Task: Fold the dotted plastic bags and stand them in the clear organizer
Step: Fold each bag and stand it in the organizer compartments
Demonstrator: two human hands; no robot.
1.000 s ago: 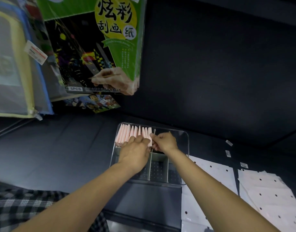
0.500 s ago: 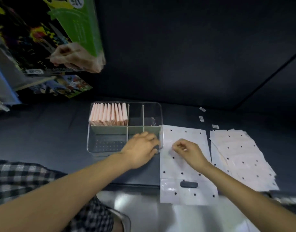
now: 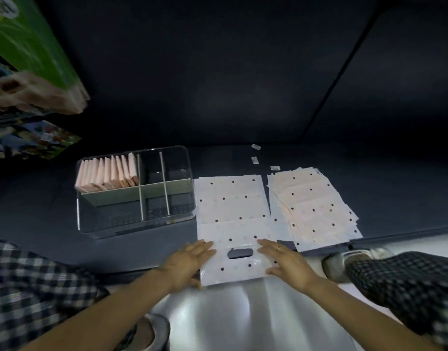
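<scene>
Dim, dark surroundings; glare on the floor [image 3: 243, 312], edges blurred and warped.

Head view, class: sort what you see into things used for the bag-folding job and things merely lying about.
Job: flat white dotted plastic bag under left hand and right hand; loose pile of dotted bags; clear divided organizer; folded pink bags.

Lying about: green printed pack; small white labels.

A dark, matte worktop [image 3: 40, 198] fills the lower middle of the view, its near edge running just above a pale, glossy floor [image 3: 243, 320] that throws back bright patches of light. Behind it rises a dark wall [image 3: 218, 72], dimly lit, crossed at the right by a slanting seam [image 3: 344, 64]. At upper left hang colourful printed packages [image 3: 27, 46], one green, blurred.
</scene>
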